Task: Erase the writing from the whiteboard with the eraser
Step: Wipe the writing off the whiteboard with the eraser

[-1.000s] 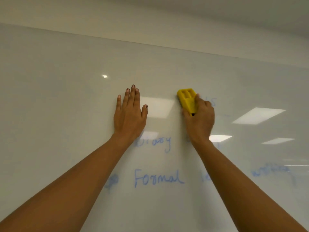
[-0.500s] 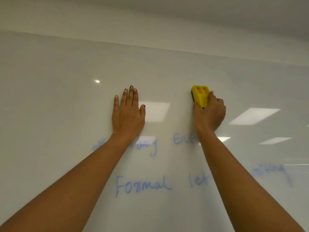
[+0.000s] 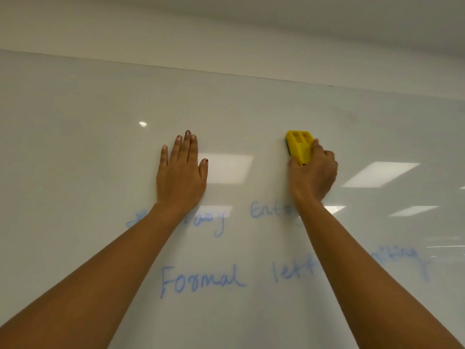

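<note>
A large glossy whiteboard (image 3: 75, 152) fills the view. My right hand (image 3: 313, 175) grips a yellow eraser (image 3: 299, 146) and holds it against the board, above the writing. My left hand (image 3: 181, 172) lies flat on the board with fingers straight, left of the eraser. Blue writing (image 3: 201, 280) reads "Formal" with a partly hidden word beside it. A smudged, half-wiped line of blue writing (image 3: 266, 210) runs under both wrists. My right forearm hides part of both lines.
The board's top edge (image 3: 226, 73) runs across the upper view with plain wall above it. Ceiling lights are reflected in the board (image 3: 380, 173). Faint smeared blue letters (image 3: 400, 255) lie at the right, past my right forearm.
My right hand has carried the eraser to the right along the board, away from my left hand. The left hand has stayed flat in the same spot. The view has shifted slightly.
</note>
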